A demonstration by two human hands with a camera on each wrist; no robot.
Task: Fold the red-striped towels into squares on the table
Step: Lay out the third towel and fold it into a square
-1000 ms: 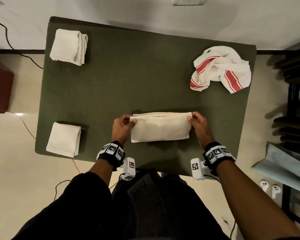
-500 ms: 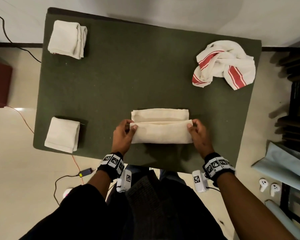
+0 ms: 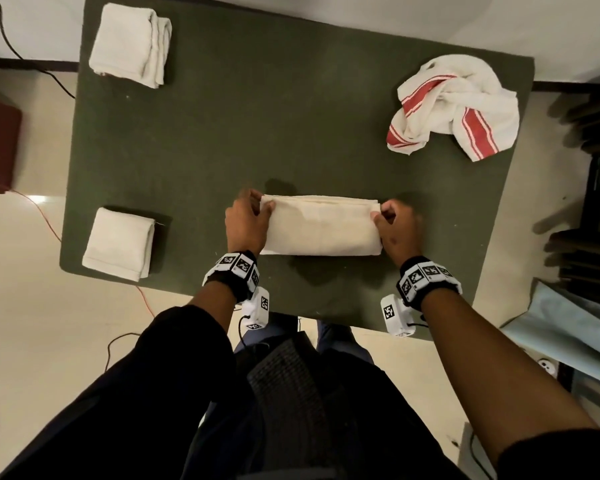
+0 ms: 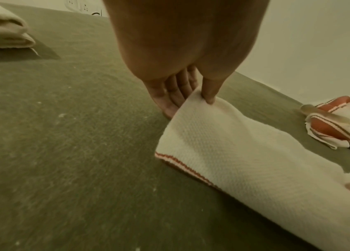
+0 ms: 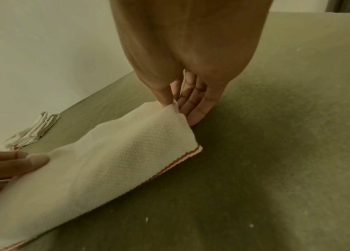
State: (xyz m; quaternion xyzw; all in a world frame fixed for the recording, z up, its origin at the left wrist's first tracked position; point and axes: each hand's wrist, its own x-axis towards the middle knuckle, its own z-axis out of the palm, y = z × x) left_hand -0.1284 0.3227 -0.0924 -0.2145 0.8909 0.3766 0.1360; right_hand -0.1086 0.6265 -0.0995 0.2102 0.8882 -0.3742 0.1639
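Towel (image 3: 321, 225) lies as long strip on worktop (image 3: 257, 133), between both hands. Left hand (image 3: 246, 224) pinches far left corner, right hand (image 3: 395, 227) pinches far right corner. Line far edge up even, press flat, then fold one end across to other hand.

No readable text, label or number shows; the black wristbands (image 3: 238, 271) carry only black-and-white square marker patterns, not letters.
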